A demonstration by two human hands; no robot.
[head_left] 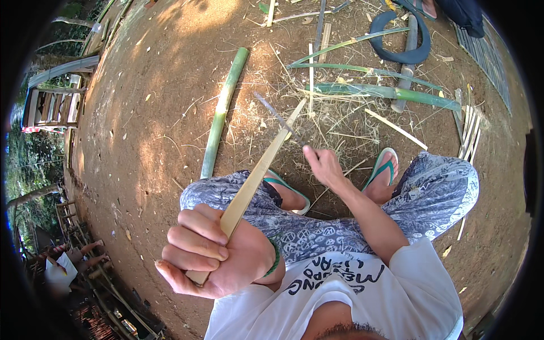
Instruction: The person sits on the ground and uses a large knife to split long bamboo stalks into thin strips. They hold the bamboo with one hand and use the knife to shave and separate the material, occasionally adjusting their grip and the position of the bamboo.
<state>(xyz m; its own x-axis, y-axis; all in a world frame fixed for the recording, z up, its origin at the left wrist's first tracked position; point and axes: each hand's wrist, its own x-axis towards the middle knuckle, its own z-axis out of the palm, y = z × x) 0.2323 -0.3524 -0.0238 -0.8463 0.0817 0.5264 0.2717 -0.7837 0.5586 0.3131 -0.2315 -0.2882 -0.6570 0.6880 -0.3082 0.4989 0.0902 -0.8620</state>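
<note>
My left hand (198,243), raised close at the lower left, has its fingers wrapped round the near end of a flat, pale bamboo strip (256,180). The strip slants up and away to the right, narrowing toward its far end. In front of my right knee, my right hand (327,168) is closed on a knife, whose handle is mostly hidden in the fist. Its thin dark blade (272,111) points up and left. Near the strip's far end the blade crosses it and seems to touch it.
A green bamboo pole (222,116) lies on the dirt to the left. Split green bamboo (385,92) and shavings (334,122) litter the ground ahead, near a black rubber ring (422,51) and a log (405,76). Slats (469,133) lie right. Another person's foot (429,8) shows at top right.
</note>
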